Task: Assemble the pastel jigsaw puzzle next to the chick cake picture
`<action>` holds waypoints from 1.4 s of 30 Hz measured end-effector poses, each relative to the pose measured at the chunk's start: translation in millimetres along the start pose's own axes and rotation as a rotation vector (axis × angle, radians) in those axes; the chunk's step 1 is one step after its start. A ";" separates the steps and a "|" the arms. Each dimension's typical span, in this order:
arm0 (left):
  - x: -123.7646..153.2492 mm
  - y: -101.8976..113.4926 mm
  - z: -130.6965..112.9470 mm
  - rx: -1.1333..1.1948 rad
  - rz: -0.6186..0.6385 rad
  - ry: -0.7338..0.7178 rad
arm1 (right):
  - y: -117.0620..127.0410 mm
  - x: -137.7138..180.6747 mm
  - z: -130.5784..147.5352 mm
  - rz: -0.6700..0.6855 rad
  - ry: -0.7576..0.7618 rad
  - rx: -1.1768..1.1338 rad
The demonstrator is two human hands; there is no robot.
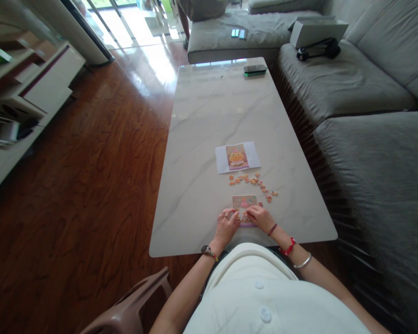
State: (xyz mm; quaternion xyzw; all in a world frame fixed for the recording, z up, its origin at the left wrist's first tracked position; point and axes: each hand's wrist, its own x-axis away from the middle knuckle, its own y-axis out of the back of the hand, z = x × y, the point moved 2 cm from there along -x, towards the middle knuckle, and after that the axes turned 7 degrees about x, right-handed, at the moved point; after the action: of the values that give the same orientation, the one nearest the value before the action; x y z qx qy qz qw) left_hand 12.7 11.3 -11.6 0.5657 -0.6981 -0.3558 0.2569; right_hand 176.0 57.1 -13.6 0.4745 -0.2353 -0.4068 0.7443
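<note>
A small jigsaw puzzle board (244,202) lies near the front edge of a pale marble table (209,120). My left hand (226,224) rests at the board's left side with fingers curled on it. My right hand (261,217) pinches at the board's lower middle; what it holds is too small to name. Several loose orange puzzle pieces (254,182) lie scattered just beyond the board. A reference picture on white paper (237,157) sits farther out.
A dark phone (255,69) lies at the table's far end. A grey sofa (351,93) runs along the right, with a box (316,31) and black headset on it. Wooden floor and shelves are on the left; a brown stool (132,306) is under me.
</note>
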 end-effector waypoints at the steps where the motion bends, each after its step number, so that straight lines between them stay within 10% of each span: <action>1: -0.2 -0.1 0.0 0.001 0.002 -0.005 | -0.3 0.1 -0.3 -0.002 -0.001 0.001; 23: -50.8 -1.1 3.3 0.573 0.040 0.277 | 7.4 -11.4 -3.4 -0.124 0.002 -0.072; 34: -142.5 38.9 12.1 0.603 -0.165 0.239 | 53.3 -112.9 -38.0 -0.251 -0.241 -0.580; 42: -151.3 51.9 5.0 0.595 -0.247 0.238 | 68.2 -133.7 -38.7 -0.072 -0.356 -0.850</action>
State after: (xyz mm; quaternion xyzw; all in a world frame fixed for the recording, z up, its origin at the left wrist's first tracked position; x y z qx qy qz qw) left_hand 11.9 165.0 32.8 0.7336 -0.6628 -0.0964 0.1153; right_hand 155.9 202.7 35.4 0.0577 -0.1550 -0.5677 0.8064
